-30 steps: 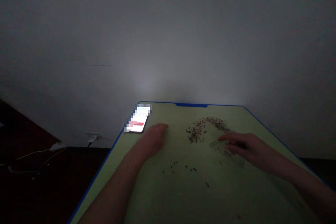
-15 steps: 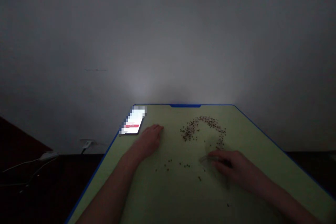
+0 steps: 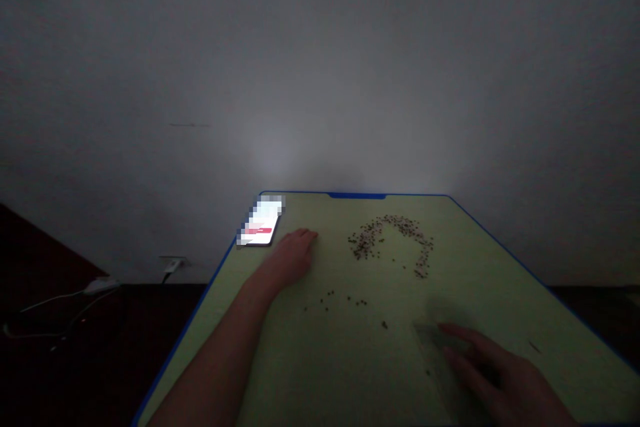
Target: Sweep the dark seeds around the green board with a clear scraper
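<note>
My left hand (image 3: 295, 253) rests on the table (image 3: 350, 380) just right of a phone (image 3: 263, 223) with a lit screen. Its fingers are stretched out and hold nothing visible. At the near right, my right hand (image 3: 500, 373) pinches a clear, see-through thing (image 3: 430, 340), smeared by motion, so its exact kind does not show. Beyond that hand, small dark grains (image 3: 367, 240) form an arch on the tabletop. Several loose grains (image 3: 349, 298) lie nearer to me, between my hands, and a dark speck (image 3: 385, 325) lies close to the clear thing.
The pale tabletop has a blue edge (image 3: 357, 195) and stands against a grey wall (image 3: 350, 67). A thin dark mark (image 3: 535, 347) shows at the table's right. Low on the left are a wall socket (image 3: 173, 263) and a white power strip (image 3: 100, 285) with cables.
My right hand has drawn back toward me from the grains with the clear thing, uncovering the arch's right leg. My left hand stays in place. The view has shifted slightly.
</note>
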Available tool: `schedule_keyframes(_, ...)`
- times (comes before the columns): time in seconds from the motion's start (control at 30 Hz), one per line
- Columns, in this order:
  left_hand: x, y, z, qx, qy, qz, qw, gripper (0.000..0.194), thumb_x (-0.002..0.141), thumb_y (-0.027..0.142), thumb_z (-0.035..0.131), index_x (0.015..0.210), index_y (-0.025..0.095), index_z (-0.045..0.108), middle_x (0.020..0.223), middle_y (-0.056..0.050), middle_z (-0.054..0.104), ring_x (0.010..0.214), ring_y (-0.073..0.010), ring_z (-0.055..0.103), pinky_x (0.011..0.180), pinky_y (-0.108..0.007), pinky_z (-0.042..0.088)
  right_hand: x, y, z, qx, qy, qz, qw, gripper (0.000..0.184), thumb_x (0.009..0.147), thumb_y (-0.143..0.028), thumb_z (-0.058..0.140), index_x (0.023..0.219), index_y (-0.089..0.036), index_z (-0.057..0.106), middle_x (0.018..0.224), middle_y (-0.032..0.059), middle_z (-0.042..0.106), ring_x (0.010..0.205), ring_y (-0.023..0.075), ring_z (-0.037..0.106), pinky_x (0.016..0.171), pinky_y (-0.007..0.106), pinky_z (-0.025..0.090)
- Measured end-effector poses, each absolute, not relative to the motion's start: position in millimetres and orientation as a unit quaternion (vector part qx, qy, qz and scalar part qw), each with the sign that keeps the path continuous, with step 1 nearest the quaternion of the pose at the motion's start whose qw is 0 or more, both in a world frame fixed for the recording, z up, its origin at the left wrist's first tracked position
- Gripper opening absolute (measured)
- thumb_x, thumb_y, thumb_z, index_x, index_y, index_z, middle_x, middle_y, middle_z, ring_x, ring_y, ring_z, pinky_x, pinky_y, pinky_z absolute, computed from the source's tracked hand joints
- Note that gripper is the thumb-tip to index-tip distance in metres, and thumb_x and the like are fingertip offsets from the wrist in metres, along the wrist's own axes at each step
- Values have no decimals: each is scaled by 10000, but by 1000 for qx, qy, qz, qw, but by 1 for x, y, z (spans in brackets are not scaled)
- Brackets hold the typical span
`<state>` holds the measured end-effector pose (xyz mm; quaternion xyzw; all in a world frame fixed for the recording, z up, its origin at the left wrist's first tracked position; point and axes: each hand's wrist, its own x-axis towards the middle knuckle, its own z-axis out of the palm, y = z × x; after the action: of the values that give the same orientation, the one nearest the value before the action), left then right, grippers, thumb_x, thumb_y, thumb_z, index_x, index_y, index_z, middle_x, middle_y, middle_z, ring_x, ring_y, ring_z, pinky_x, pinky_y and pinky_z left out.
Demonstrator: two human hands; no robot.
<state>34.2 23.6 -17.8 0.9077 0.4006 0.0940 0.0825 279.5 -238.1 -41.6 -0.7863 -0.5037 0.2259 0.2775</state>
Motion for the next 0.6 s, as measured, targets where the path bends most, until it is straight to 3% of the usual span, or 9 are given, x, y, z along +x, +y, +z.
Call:
schedule_keyframes(0.33,29,23,-14,890,429,114,107,411,844,131,331,1211,109,513,1222,-125,566,1108,-196,531,962,-317,395,237,-148,-25,-742,-618,153,211,336,849,-346,445,1112,-216,609,764,45,702,717,216,643,665,338,464)
schedule_keyframes(0.6,28,20,-8,885,439,113,105,383,865,172,328,1178,133,545,1173,-115,603,1079,-199,552,936,-321,413,220,-99,-7,-651,-733,135,143,246,830,-316,519,1031,-261,648,860,38,703,751,201,628,643,292,427)
